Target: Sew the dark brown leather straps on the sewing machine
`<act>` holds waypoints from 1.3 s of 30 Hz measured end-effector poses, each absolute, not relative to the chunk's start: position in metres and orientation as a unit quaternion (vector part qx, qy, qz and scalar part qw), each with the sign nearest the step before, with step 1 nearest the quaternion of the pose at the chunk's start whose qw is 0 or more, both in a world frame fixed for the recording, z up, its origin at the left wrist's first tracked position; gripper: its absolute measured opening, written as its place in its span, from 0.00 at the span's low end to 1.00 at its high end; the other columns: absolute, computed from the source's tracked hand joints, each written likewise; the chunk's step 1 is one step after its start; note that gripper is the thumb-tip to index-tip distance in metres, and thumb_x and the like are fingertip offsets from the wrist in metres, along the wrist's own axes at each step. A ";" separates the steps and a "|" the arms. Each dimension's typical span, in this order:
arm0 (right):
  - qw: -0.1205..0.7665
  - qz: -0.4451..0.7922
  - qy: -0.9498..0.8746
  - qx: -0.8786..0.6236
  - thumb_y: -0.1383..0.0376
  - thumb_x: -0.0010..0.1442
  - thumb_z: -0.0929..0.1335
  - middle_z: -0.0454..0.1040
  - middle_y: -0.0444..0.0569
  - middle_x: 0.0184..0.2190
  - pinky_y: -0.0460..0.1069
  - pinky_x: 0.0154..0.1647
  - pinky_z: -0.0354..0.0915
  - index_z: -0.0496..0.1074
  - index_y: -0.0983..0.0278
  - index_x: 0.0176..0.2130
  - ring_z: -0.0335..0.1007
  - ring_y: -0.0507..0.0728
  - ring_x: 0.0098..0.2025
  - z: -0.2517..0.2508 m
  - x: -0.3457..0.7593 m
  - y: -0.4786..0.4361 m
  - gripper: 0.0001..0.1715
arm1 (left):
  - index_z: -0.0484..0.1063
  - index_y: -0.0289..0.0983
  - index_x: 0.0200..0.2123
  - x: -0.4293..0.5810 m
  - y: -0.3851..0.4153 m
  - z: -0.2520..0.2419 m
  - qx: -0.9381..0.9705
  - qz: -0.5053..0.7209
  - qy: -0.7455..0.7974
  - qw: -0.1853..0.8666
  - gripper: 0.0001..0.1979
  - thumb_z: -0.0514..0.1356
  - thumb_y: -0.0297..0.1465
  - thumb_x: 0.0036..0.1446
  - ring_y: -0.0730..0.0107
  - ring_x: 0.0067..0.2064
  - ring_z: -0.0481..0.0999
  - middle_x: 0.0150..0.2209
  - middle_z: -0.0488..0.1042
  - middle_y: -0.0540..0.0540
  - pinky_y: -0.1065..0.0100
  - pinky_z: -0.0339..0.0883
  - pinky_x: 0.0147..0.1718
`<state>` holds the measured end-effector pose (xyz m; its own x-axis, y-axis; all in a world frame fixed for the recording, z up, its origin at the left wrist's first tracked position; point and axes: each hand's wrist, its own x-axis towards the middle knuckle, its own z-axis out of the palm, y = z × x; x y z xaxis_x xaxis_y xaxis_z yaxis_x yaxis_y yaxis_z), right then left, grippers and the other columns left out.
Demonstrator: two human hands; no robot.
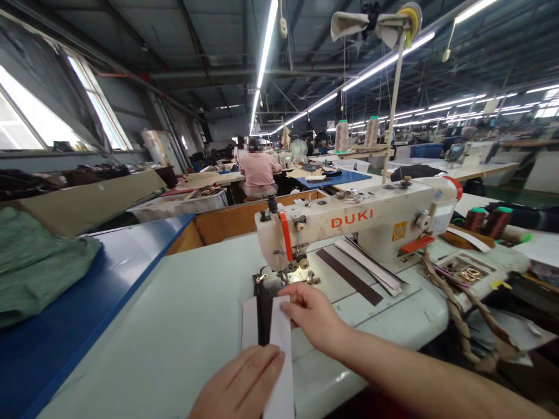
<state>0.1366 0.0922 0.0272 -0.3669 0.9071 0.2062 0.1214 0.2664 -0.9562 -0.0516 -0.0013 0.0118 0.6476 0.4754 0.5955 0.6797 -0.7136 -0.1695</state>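
Note:
A dark zipper tape (264, 314) with a metal pull at its far end runs toward me between white strips, just in front of the sewing machine (323, 227). My left hand (244, 381) is closed over the near end of the zipper, fingers pressed together; its thumb is hidden. My right hand (312, 317) pinches the edge of the right white strip (280, 349) between thumb and fingertips, close to the lit needle area. Whether strip and zipper are joined by stitching, I cannot tell. Beyond my right hand, a dark brown strip (349, 276) lies flat on the machine bed.
More white and dark strips (369, 265) lie beneath the machine arm. A tray (474, 270) with small metal parts sits at right, beside thread cones (498, 223). Green fabric (43, 262) rests on a blue table (87, 314) at left. A person (258, 171) sits ahead.

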 end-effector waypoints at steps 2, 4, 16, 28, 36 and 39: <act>0.410 0.451 -0.699 -0.374 0.71 0.58 0.65 0.76 0.51 0.39 0.54 0.45 0.70 0.69 0.66 0.50 0.73 0.56 0.40 0.024 0.139 0.092 0.19 | 0.54 0.40 0.66 -0.071 0.006 0.012 -0.877 -0.260 -0.359 0.188 0.25 0.47 0.27 0.66 0.65 0.52 0.75 0.52 0.76 0.44 0.66 0.64 0.56; 0.395 0.431 -0.729 -0.355 0.71 0.56 0.67 0.73 0.56 0.50 0.57 0.56 0.63 0.70 0.67 0.52 0.70 0.60 0.51 0.022 0.148 0.087 0.23 | 0.58 0.41 0.64 -0.083 0.015 0.009 -0.865 -0.262 -0.377 0.201 0.25 0.47 0.26 0.65 0.65 0.52 0.76 0.54 0.75 0.44 0.66 0.65 0.56; 0.103 0.110 -0.983 -0.106 0.55 0.62 0.67 0.60 0.64 0.63 0.55 0.66 0.48 0.59 0.75 0.62 0.55 0.64 0.64 0.029 0.180 0.066 0.37 | 0.72 0.38 0.48 -0.060 0.041 -0.005 -0.854 -0.208 -0.443 0.175 0.23 0.50 0.21 0.49 0.63 0.47 0.78 0.45 0.79 0.44 0.66 0.70 0.51; 0.148 -0.085 -0.970 -0.176 0.66 0.62 0.66 0.75 0.58 0.39 0.55 0.45 0.65 0.74 0.73 0.42 0.68 0.62 0.40 0.018 0.135 0.080 0.12 | 0.70 0.37 0.51 -0.066 0.059 -0.002 -0.862 -0.179 -0.433 0.192 0.25 0.50 0.22 0.49 0.60 0.51 0.77 0.50 0.77 0.42 0.62 0.69 0.52; 0.186 -0.088 -0.960 -0.191 0.66 0.64 0.65 0.76 0.56 0.42 0.55 0.49 0.64 0.74 0.72 0.42 0.68 0.62 0.45 0.011 0.157 0.079 0.13 | 0.65 0.33 0.54 -0.046 0.046 0.003 -0.866 -0.228 -0.387 0.218 0.21 0.49 0.25 0.56 0.62 0.48 0.78 0.50 0.77 0.37 0.66 0.72 0.48; 0.174 -0.066 -0.958 -0.216 0.65 0.64 0.65 0.75 0.58 0.45 0.55 0.51 0.64 0.74 0.73 0.45 0.67 0.62 0.47 0.006 0.160 0.073 0.14 | 0.66 0.34 0.54 -0.040 0.048 -0.004 -0.863 -0.233 -0.405 0.192 0.22 0.50 0.25 0.55 0.62 0.45 0.80 0.48 0.78 0.39 0.66 0.74 0.45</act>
<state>0.1603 0.0735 0.0056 -0.8459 0.3911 0.3627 0.4370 0.8980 0.0509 -0.0404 0.0483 -0.0039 0.5632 0.6100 0.5573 0.7887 -0.5981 -0.1423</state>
